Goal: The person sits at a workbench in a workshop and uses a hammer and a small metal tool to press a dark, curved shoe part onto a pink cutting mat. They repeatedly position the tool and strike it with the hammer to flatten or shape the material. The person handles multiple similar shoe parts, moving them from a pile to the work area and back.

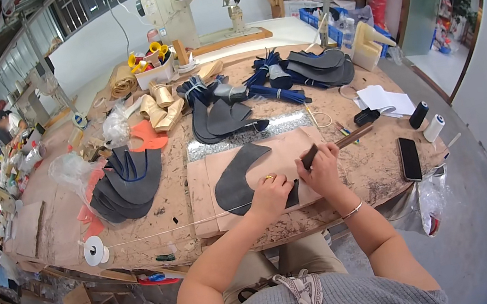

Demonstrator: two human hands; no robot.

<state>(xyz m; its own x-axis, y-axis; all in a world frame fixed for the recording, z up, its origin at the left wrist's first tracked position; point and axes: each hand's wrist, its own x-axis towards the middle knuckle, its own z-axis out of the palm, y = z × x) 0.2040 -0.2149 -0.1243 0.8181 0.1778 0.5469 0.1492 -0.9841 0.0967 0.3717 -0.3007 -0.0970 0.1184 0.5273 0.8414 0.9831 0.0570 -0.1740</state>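
A dark grey, curved shoe upper piece point(239, 182) lies on a pale pinkish board point(201, 189) in front of me. My left hand point(271, 195) is closed at its right end, with bent fingers pressing a dark tip of it. From a white spool point(96, 250) at the left, a thin pale tape point(166, 232) runs across the board toward that hand; where it ends is hidden. Just beside, my right hand point(324, 170) grips a dark brown, hammer-like tool point(309, 156). Its long handle point(355, 135) sticks out to the right.
Stacked grey upper pieces point(127, 192) lie left, with bundled blue-edged pieces point(272, 75) at the back. A phone point(409, 158) and thread cones point(433, 128) sit near the right edge. Behind stands a sewing machine point(191, 5); other people are at far left.
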